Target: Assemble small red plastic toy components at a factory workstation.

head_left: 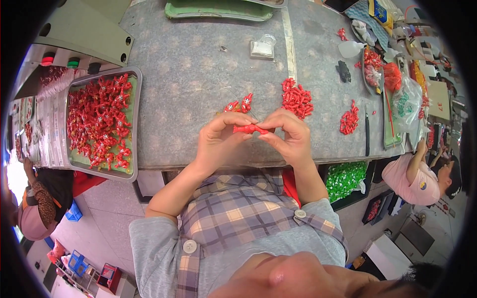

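Both my hands meet above the table's front edge, pinching a small red plastic figure part (250, 129) between them. My left hand (222, 138) grips its left end with thumb and forefinger. At the other end, my right hand (288, 133) holds it the same way. Just beyond my fingers lie a few red figures (246, 102) with white and yellow marks. A pile of small red parts (296, 99) sits right behind my right hand. The fine shape of the held part is partly covered by my fingertips.
A tray (136, 107) heaped with red figures is at the left, below a machine with buttons (73, 63). More red parts (349, 119) and a black-handled knife (367, 131) lie at the right. Green pieces (346, 181) fill a bin under the table. A co-worker (415, 178) sits at right.
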The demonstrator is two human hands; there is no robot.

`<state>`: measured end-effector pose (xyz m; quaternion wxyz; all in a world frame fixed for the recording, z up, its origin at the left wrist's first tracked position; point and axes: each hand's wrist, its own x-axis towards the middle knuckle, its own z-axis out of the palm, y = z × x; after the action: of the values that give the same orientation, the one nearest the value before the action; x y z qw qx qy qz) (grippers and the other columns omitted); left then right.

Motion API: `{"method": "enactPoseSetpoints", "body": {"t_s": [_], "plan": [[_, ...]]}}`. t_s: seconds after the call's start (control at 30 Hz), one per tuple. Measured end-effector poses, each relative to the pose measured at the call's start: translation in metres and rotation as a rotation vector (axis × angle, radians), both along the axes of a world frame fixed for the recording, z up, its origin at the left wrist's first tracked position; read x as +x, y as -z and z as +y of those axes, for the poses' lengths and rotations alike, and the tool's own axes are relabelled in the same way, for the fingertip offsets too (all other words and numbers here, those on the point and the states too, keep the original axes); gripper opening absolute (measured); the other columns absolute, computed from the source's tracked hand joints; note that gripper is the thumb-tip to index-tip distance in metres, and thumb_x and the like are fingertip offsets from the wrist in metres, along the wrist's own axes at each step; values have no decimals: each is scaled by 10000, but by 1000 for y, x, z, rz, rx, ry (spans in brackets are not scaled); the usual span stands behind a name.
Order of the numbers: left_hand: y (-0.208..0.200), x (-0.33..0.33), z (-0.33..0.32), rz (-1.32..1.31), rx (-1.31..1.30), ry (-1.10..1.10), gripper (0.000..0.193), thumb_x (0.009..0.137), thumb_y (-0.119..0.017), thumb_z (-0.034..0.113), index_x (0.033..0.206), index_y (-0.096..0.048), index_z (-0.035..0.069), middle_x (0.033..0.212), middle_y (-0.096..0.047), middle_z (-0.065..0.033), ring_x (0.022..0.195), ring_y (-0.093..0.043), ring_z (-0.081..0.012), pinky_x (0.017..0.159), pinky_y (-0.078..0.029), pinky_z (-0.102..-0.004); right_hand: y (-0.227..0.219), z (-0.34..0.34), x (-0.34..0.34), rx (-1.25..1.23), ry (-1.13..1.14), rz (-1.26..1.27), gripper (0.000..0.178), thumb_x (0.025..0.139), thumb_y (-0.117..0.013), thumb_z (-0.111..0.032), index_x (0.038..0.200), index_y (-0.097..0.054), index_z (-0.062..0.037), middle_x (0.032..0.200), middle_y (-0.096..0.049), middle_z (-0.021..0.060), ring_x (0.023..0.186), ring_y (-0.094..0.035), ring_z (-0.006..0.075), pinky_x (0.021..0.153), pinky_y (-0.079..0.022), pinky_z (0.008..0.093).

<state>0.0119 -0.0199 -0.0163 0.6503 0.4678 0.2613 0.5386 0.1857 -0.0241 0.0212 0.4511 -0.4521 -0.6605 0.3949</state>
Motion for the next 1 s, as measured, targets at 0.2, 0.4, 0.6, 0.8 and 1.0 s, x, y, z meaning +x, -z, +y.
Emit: {"method": "enactPoseSetpoints", "body": {"t_s": [0.2,0.4,0.6,0.8,1.0], "plan": [[0,-3,1,133,86,21,312,695,-646,-132,947,-582,39,1012,-598,-91,980,-566,-180,846,-462,-323,-10,8,9,234,-157,-373,186,708,-699,-138,805,-573,-41,742,-555,77,686,-541,247,598,-417,331],[-2,-1,3,165,131,31,322,675,-662,-134,931,-585,46,988,-601,-84,950,-575,-186,830,-466,-317,-14,8,8,396,-218,-609,187,734,-638,-200,741,-501,-73,696,-465,57,658,-478,234,577,-376,348],[-5,-7,1,209,-69,173,250,708,-662,-104,905,-592,33,947,-597,-56,918,-563,-123,803,-456,-270,-12,5,9,394,-254,-621,178,731,-630,-191,732,-494,-78,688,-459,54,648,-471,230,579,-374,346],[-17,-5,-3,174,-338,244,177,766,-661,-40,913,-587,27,910,-615,-19,851,-563,-64,746,-471,-223,-4,-3,13,264,-267,-534,158,772,-600,-171,743,-492,-59,694,-475,71,653,-479,260,590,-385,358],[-23,5,-3,301,-436,218,176,789,-650,-16,944,-571,14,905,-624,-22,853,-575,-64,749,-481,-217,6,-17,18,85,-185,-469,148,819,-559,-152,756,-488,-39,680,-469,97,636,-469,291,579,-379,372]]}}
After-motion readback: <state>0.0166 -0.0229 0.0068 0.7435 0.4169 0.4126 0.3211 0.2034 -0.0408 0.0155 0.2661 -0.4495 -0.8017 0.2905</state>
